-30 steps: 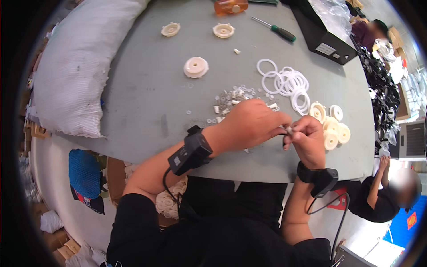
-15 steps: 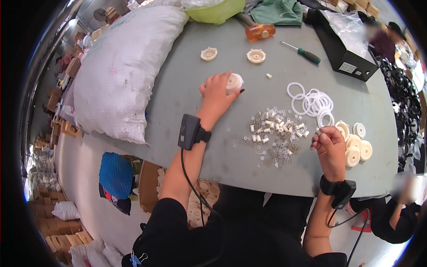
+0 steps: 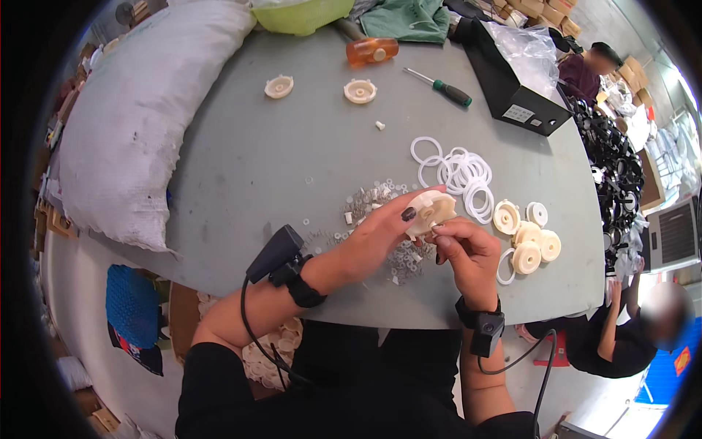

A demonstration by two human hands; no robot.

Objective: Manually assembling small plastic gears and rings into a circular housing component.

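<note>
My left hand (image 3: 380,228) grips a round cream plastic cap (image 3: 433,208) by its edge, the hollow side with a raised centre turned up toward me. My right hand (image 3: 469,252) meets it from the right, thumb and fingertips pinched at the cap's lower edge. Something small and pale shows at those fingertips, too small to name. Below both hands lies a heap of small white plugs (image 3: 349,218), tiny clear washers and thin metal springs, partly hidden by my left hand. Just right of my right hand, a single white ring (image 3: 505,268) rests on the table.
White rings (image 3: 468,170) lie piled beyond my hands, with cream round parts (image 3: 528,257) to their right. Farther off are two cream caps (image 3: 278,86), a loose plug (image 3: 380,126), an orange mallet (image 3: 371,52), a screwdriver (image 3: 447,89) and a black box (image 3: 512,95). A white sack (image 3: 139,124) fills the left side.
My left hand has brought a cap from the far middle of the table back to my right hand. My right hand has moved left, away from the rings and cream parts. The view has swung right.
</note>
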